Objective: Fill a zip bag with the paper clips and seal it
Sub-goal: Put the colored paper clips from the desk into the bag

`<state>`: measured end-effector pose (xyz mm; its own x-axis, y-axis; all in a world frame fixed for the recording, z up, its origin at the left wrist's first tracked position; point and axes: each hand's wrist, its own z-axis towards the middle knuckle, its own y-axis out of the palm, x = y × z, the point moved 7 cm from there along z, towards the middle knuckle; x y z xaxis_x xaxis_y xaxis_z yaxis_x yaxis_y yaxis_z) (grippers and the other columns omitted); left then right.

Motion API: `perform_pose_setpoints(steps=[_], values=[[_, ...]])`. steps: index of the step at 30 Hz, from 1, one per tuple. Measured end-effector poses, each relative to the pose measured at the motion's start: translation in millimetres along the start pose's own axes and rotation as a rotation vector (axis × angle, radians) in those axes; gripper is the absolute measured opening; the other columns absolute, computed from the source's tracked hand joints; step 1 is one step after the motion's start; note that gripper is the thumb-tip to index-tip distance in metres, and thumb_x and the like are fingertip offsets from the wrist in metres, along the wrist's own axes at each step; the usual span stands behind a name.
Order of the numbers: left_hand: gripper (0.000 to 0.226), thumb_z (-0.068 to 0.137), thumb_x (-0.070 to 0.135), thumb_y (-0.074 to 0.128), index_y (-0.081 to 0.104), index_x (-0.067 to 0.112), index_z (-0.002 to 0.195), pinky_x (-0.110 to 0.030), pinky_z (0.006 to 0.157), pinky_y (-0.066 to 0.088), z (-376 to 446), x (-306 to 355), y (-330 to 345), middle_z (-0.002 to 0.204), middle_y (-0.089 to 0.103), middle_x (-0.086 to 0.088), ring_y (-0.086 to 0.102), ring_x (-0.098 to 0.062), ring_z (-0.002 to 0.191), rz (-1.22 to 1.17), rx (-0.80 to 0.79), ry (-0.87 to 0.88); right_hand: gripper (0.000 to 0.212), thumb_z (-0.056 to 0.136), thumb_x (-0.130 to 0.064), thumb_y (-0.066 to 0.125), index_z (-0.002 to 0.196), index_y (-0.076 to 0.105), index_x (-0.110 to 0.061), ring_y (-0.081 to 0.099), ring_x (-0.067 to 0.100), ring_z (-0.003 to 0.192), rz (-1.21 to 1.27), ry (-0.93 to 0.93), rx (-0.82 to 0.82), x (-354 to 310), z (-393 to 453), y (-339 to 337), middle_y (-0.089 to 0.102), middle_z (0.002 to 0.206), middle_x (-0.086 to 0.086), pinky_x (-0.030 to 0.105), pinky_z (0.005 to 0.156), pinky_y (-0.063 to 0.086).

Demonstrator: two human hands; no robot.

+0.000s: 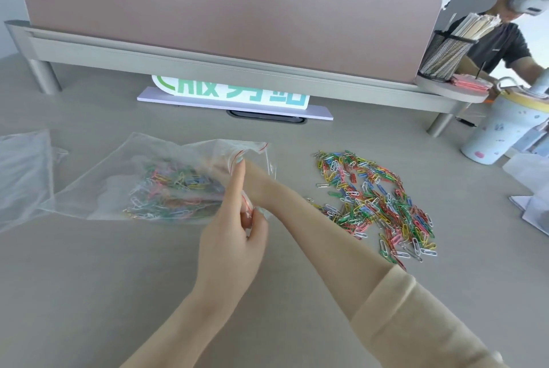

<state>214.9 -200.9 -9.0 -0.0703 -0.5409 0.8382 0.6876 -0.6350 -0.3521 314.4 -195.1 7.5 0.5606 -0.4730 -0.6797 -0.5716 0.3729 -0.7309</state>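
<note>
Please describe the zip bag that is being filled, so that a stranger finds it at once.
On the grey desk, left of the loose paper clips, lies a clear zip bag. Unlike the empty bag further left, it holds coloured clips.

Bright, even, diffuse light fills the scene, strongest at the far right, where the background washes out to white. Shadows on the table (89, 278) are faint and soft-edged. The clear zip bag (118, 177) carries pale sheen along its creases. Wide-angle distortion bends the partition (208, 11) and its rail toward the edges. Fine detail is slightly soft throughout.
</note>
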Motion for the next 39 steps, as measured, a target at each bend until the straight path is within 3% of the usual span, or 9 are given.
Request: perform_pose_setpoints(steps=[3,5,6,9,14,19,27,31,39], values=[[0.076,0.083,0.006,0.053,0.02,0.043,0.141,-0.018,0.052,0.035,2,0,1,0.057,0.041,0.009,0.045,-0.009,0.057,0.04,-0.023,-0.004,0.043,0.09,-0.002,0.039,0.055,0.042,-0.026,0.04,0.003,0.056,0.104,-0.041,0.122,10,-14,-9,0.045,0.061,-0.012,0.008,0.052,0.033],[0.076,0.084,0.005,0.053,0.02,0.039,0.143,-0.018,0.052,0.035,3,2,2,0.058,0.038,0.007,0.044,-0.011,0.058,0.065,-0.041,0.0,0.03,0.09,-0.009,0.044,0.083,0.066,-0.028,0.053,0.0,0.079,0.084,-0.056,0.224,31,-30,-17,0.064,0.091,-0.011,0.003,0.069,0.037],[0.076,0.084,0.004,0.053,0.02,0.038,0.144,-0.017,0.053,0.036,3,3,3,0.06,0.039,0.006,0.044,-0.011,0.059,0.077,-0.047,0.01,0.025,0.089,-0.012,0.048,0.098,0.068,-0.023,0.056,0.004,0.092,0.026,-0.033,0.282,45,-38,-24,0.065,0.106,-0.006,0.006,0.078,0.039],[0.075,0.083,0.001,0.053,0.024,0.032,0.144,-0.014,0.059,0.038,2,3,6,0.062,0.039,0.005,0.044,-0.013,0.064,0.093,-0.068,0.017,0.033,0.085,-0.033,0.055,0.116,0.06,-0.023,0.047,0.018,0.121,-0.24,0.089,0.446,89,-70,-50,0.055,0.126,-0.005,0.032,0.105,0.035],[0.072,0.085,0.002,0.054,0.026,0.032,0.144,-0.015,0.059,0.038,0,0,7,0.062,0.039,0.006,0.043,-0.012,0.06,0.098,-0.074,0.017,0.083,0.074,-0.076,0.038,0.143,0.02,-0.033,0.006,0.019,0.144,-0.534,0.348,0.311,143,-107,-58,0.018,0.153,-0.01,0.044,0.119,0.006],[0.071,0.085,0.002,0.053,0.026,0.033,0.143,-0.01,0.059,0.037,1,-2,11,0.068,0.041,0.013,0.043,-0.009,0.06,0.086,-0.082,0.021,0.089,0.069,-0.082,0.035,0.142,0.022,-0.032,0.016,0.022,0.141,-0.523,0.384,0.335,158,-104,-58,0.023,0.15,-0.009,0.043,0.117,0.013],[0.07,0.085,0.003,0.053,0.027,0.035,0.142,-0.011,0.058,0.037,1,-5,13,0.065,0.042,0.017,0.043,-0.008,0.058,0.08,-0.095,0.02,0.051,0.083,-0.062,0.044,0.118,0.049,-0.026,0.04,0.024,0.119,-0.535,0.292,0.41,158,-94,-66,0.044,0.124,-0.002,0.038,0.102,0.028],[0.071,0.085,0.004,0.053,0.026,0.035,0.143,-0.012,0.057,0.037,1,-6,13,0.064,0.041,0.017,0.042,-0.009,0.057,0.089,-0.093,0.015,0.033,0.088,-0.045,0.049,0.105,0.053,-0.018,0.052,0.025,0.1,-0.476,0.183,0.425,151,-88,-67,0.051,0.106,0.0,0.034,0.081,0.042],[0.07,0.085,0.005,0.052,0.028,0.037,0.142,-0.016,0.053,0.035,-2,-5,15,0.058,0.038,0.008,0.039,-0.011,0.053,0.082,-0.104,0.011,0.027,0.092,-0.038,0.045,0.104,0.054,-0.015,0.06,0.027,0.089,-0.549,0.129,0.448,140,-87,-68,0.061,0.104,0.002,0.036,0.071,0.05]])
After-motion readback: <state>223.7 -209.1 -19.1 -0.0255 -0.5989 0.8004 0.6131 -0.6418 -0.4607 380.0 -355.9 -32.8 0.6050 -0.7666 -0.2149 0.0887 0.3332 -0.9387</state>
